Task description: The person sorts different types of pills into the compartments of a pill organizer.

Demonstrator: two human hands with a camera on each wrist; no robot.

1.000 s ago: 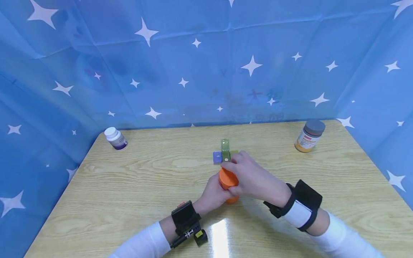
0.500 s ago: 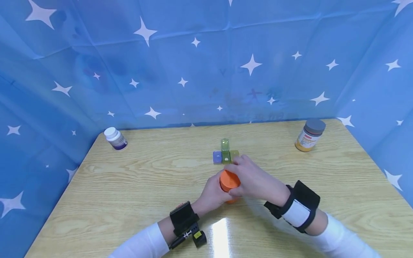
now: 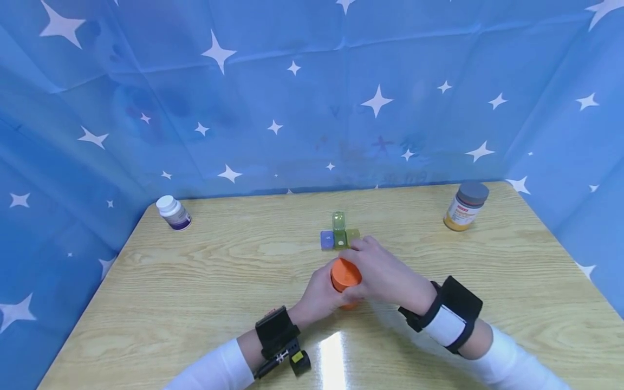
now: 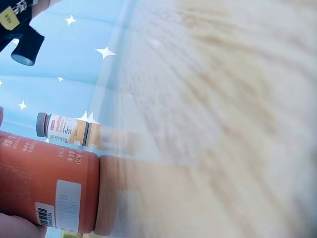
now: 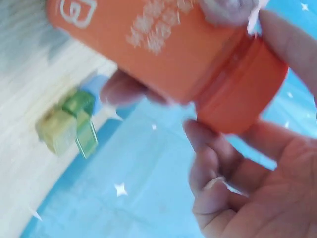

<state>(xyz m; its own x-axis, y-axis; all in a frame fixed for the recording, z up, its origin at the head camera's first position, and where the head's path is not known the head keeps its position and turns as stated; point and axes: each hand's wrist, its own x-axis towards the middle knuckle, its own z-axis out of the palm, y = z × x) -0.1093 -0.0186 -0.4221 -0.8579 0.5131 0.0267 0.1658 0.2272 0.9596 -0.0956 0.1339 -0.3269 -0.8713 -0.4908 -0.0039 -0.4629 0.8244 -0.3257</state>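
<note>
Near the middle of the table, my left hand (image 3: 319,295) grips the body of an orange pill bottle (image 4: 47,183), which bears white print and a barcode label. The fingers and thumb of my right hand (image 3: 385,276) pinch the bottle's orange cap (image 5: 245,89) from its sides. The cap sits on the bottle's neck. In the left wrist view, the bottle's base meets its reflection on the tabletop. Just beyond the hands lies a small pill box with blue (image 3: 327,240), green (image 3: 340,240) and yellow (image 3: 353,234) compartments. Its green lid (image 3: 338,220) stands raised, and something small and white shows in that compartment.
A white bottle with a purple band (image 3: 174,213) stands at the back left of the wooden table (image 3: 219,271). At the back right is a grey-capped jar (image 3: 465,207) with a yellow lower part. A blue star-patterned cloth (image 3: 302,108) hangs behind and at both sides.
Both hands have kept hold of the bottle and its cap. The bottle and the right hand have shifted only slightly, and the yellow compartment shows more than before.
</note>
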